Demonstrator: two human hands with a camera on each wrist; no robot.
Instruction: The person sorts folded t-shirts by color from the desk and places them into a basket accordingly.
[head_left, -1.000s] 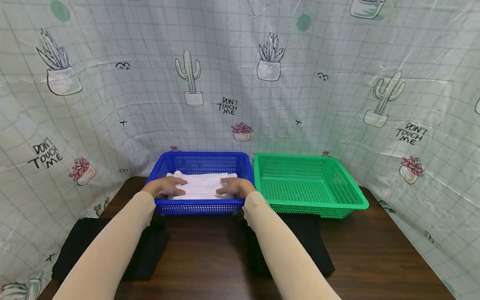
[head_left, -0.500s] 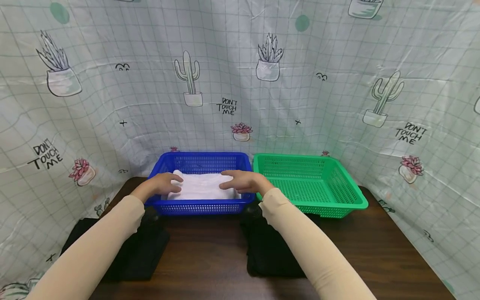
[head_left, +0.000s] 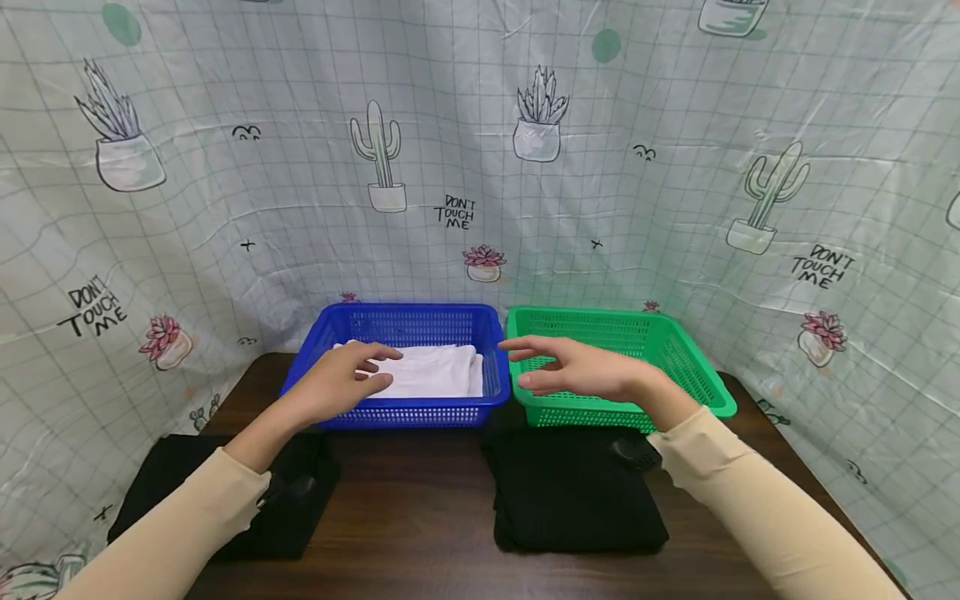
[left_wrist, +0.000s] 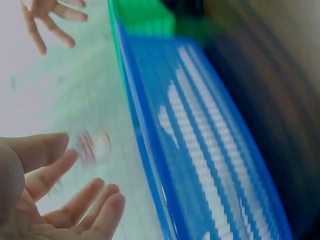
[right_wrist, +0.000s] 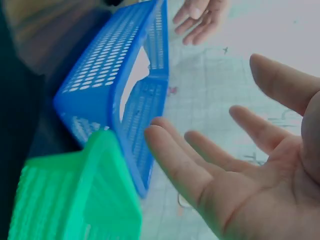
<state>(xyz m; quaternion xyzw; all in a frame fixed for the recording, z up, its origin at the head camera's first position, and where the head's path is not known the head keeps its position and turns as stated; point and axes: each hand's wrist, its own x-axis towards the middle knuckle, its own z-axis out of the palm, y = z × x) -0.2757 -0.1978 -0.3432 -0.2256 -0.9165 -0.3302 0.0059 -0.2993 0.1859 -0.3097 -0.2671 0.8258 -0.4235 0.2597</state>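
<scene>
Folded white cloth (head_left: 427, 371) lies inside the blue basket (head_left: 405, 414). My left hand (head_left: 345, 379) hovers over the basket's front left corner, holding nothing, its fingers loosely bent and spread. To the right, my right hand (head_left: 581, 367) hangs in the air above the left part of the green basket (head_left: 600, 415), its fingers extended and holding nothing. In the left wrist view the left hand's fingers (left_wrist: 65, 155) stand apart from the blue basket. In the right wrist view the right hand's palm faces up with nothing in it.
A folded black cloth (head_left: 577, 500) lies on the dark wooden table (head_left: 420, 517) in front of the green basket. Another black cloth (head_left: 277, 521) lies at the left, partly under my left forearm. A printed curtain (head_left: 315, 208) hangs behind and at both sides.
Both hands have left the white cloth and risen out of the blue basket. The left hand has come back toward me; the right has moved right, over the green basket. The cloth stays in place.
</scene>
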